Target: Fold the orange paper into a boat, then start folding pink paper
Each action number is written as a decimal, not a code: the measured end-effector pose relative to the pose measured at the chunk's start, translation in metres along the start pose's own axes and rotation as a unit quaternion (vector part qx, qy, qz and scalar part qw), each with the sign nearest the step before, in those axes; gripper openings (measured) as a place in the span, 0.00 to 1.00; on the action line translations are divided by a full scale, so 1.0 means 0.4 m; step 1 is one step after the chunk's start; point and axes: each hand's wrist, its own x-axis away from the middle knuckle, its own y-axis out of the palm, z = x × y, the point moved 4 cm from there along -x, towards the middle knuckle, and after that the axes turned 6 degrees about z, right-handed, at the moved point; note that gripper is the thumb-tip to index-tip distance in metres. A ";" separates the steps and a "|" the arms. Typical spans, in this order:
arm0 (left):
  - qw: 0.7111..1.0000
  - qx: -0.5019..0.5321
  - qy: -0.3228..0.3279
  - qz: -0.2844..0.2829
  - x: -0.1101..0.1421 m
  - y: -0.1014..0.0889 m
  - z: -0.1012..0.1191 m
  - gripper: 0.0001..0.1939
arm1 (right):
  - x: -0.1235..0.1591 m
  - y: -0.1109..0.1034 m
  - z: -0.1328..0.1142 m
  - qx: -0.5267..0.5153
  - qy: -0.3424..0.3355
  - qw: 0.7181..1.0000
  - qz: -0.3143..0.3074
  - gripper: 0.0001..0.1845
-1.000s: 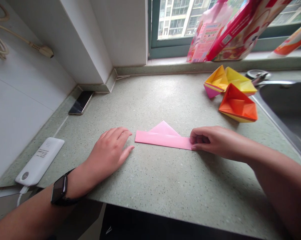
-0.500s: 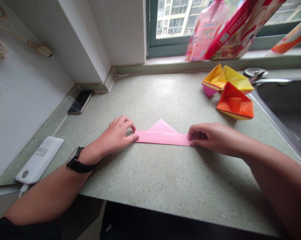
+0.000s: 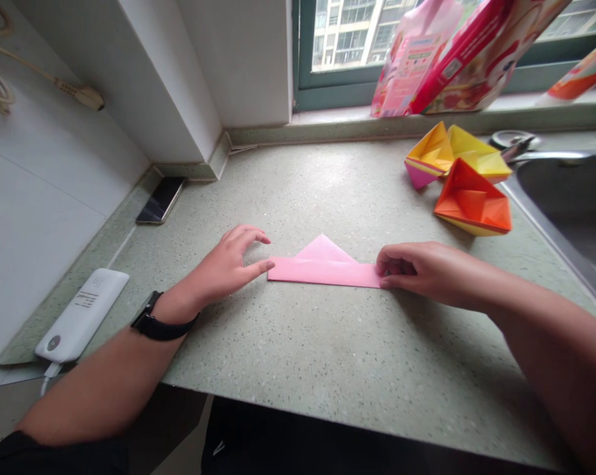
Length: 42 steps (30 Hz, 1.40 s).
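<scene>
A folded sheet of pink paper (image 3: 322, 270) lies on the speckled counter, a long flat band with a triangular peak on its far side. My left hand (image 3: 233, 260) is at its left end, thumb and fingers spread apart, the thumb tip close to the paper's corner. At the opposite end, my right hand (image 3: 411, 270) pinches the paper's right edge between thumb and curled fingers. A black watch is on my left wrist.
Orange (image 3: 473, 201) and yellow (image 3: 431, 155) folded paper boats sit at the back right, beside the sink (image 3: 569, 198). A phone (image 3: 162, 200) and a white power bank (image 3: 82, 313) with a cable lie left. Packages (image 3: 416, 59) stand on the windowsill.
The left hand has let go of the paper's left end, its fingers opening away from it. The right hand keeps its pinch. The whole view has shifted slightly.
</scene>
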 end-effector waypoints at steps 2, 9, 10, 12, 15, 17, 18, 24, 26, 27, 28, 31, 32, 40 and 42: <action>1.000 -0.018 0.007 -0.009 0.003 0.029 0.010 0.22 | 0.000 0.000 -0.001 0.003 0.001 1.000 0.000 0.11; 0.995 -0.050 0.024 -0.078 0.016 0.011 -0.027 0.39 | 0.000 -0.002 0.001 0.003 -0.016 1.000 0.008 0.11; 0.996 -0.036 0.038 -0.067 0.018 0.001 -0.022 0.40 | 0.000 -0.002 0.000 0.004 -0.017 1.000 0.010 0.11; 0.996 -0.019 0.081 -0.044 0.025 0.000 0.009 0.38 | 0.000 -0.002 -0.001 0.006 -0.018 1.000 0.010 0.10; 0.981 -0.053 0.177 -0.053 0.054 0.064 0.096 0.36 | 0.001 -0.003 -0.006 0.002 -0.020 1.000 0.009 0.10; 0.964 -0.099 0.230 -0.089 0.082 0.132 0.152 0.41 | 0.001 -0.004 -0.008 -0.004 -0.021 1.000 0.007 0.12; 0.957 -0.119 0.241 -0.108 0.095 0.163 0.172 0.43 | 0.001 -0.004 -0.008 -0.005 -0.020 1.000 0.006 0.12; 0.950 -0.153 0.230 -0.143 0.120 0.227 0.194 0.44 | 0.008 -0.007 -0.028 0.019 -0.040 0.999 0.032 0.11; 0.951 -0.152 0.226 -0.147 0.118 0.224 0.190 0.44 | 0.013 -0.003 -0.050 0.019 -0.069 0.996 0.060 0.12; 0.951 -0.152 0.223 -0.148 0.118 0.222 0.190 0.43 | 0.015 0.003 -0.062 0.013 -0.087 0.994 0.071 0.13; 0.952 -0.152 0.221 -0.149 0.118 0.222 0.191 0.43 | 0.018 0.009 -0.074 0.003 -0.106 0.991 0.080 0.15; 0.953 -0.160 0.214 -0.142 0.127 0.221 0.196 0.43 | 0.020 0.038 -0.096 -0.020 -0.139 0.987 0.084 0.17; 0.953 -0.165 0.211 -0.139 0.131 0.221 0.197 0.43 | 0.020 0.046 -0.099 -0.018 -0.141 0.986 0.085 0.17; 0.955 -0.197 0.182 -0.126 0.162 0.214 0.194 0.44 | 0.021 0.059 -0.095 0.002 -0.131 0.988 0.084 0.17; 0.954 -0.200 0.182 -0.127 0.163 0.212 0.194 0.44 | 0.023 0.059 -0.095 0.002 -0.127 0.988 0.086 0.17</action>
